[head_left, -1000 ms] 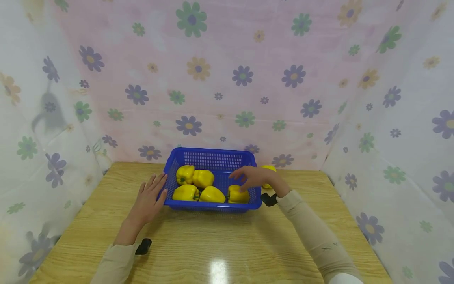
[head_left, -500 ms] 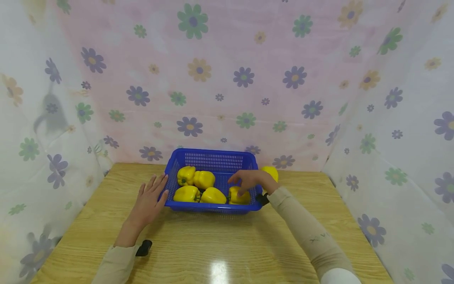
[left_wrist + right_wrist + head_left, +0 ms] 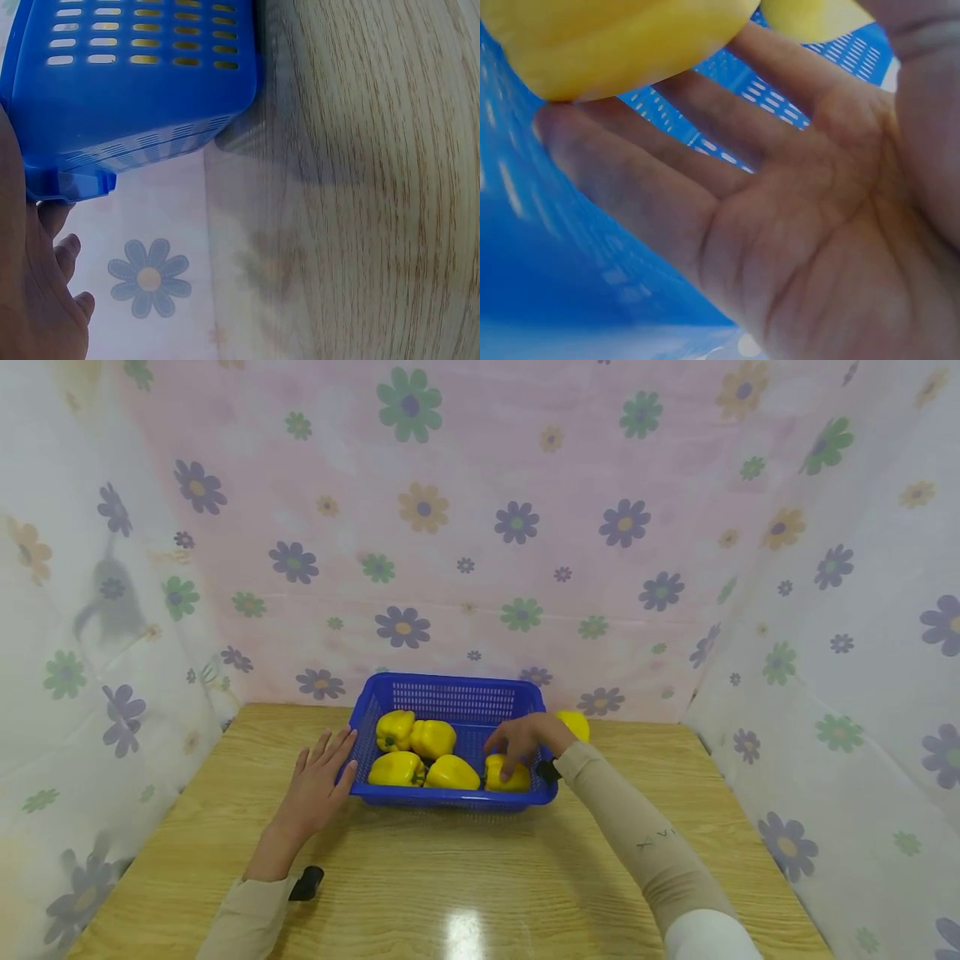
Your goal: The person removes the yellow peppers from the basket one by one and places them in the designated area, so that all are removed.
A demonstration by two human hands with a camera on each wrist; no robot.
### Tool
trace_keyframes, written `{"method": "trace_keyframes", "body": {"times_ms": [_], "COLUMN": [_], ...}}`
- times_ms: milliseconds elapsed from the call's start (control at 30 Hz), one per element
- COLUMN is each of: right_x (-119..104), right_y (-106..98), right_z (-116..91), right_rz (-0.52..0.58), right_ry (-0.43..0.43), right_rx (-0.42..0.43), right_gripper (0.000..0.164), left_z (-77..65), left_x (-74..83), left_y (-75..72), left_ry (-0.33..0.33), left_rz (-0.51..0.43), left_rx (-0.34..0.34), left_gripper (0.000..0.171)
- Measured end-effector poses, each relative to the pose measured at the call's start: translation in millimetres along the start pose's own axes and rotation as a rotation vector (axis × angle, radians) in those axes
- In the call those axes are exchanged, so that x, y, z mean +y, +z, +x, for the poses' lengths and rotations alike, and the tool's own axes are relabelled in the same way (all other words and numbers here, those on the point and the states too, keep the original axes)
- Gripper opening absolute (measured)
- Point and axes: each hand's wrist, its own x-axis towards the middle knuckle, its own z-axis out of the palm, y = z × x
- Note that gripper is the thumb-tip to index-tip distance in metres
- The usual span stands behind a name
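Observation:
A blue perforated basket (image 3: 453, 698) stands on the table, holding several yellow bell peppers. My left hand (image 3: 318, 781) lies along the basket's left rim, its fingers extended; the left wrist view shows its fingertips (image 3: 67, 251) beside the rim of the basket (image 3: 135, 97). Inside the basket's right end, my right hand (image 3: 525, 735) reaches down over the front-right bell pepper (image 3: 519, 780), thumb on the near side. In the right wrist view, its fairly straight fingers (image 3: 641, 169) reach the pepper (image 3: 622, 45), while the palm stays apart from it.
Another yellow pepper (image 3: 573, 725) lies outside the basket, behind my right wrist and partly hidden. The wooden table (image 3: 420, 877) extends toward me. Flowered cloth (image 3: 465, 502) hangs behind and at both sides. Two peppers (image 3: 432, 740) sit at the basket's left back.
My right hand and forearm have moved left and down toward the front-right pepper, the thumb now over its near side. My left hand keeps its place at the rim.

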Motion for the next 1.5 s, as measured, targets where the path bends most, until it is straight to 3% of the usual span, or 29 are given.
{"method": "trace_keyframes", "body": {"times_ms": [233,533,1000,1300,1500], "right_x": [0.1,2.6,6.3,12.4,14.5], "right_y": [2.3,2.3,4.3,2.0,1.2], "right_z": [8.1,8.4,8.9,9.0,9.6], "right_rz": [-0.034,-0.054,0.077,0.148,0.134], "right_ry": [0.017,-0.043,-0.049,-0.057,-0.068], "right_rx": [-0.106,-0.049,-0.012,-0.071,-0.092], "right_gripper": [0.069,0.073,0.068,0.058,0.058], "left_z": [1.2,0.7,1.1,0.5,0.4], "left_x": [3.1,5.3,3.0,4.6,3.3], "left_y": [-0.4,-2.0,0.3,-1.3,0.6], "left_ry": [0.001,-0.004,-0.009,-0.02,-0.023], "left_rz": [-0.024,-0.026,-0.019,-0.016,-0.019], "left_rx": [0.005,-0.005,-0.004,-0.001,0.01], "left_gripper": [0.056,0.055,0.056,0.056,0.056]}}
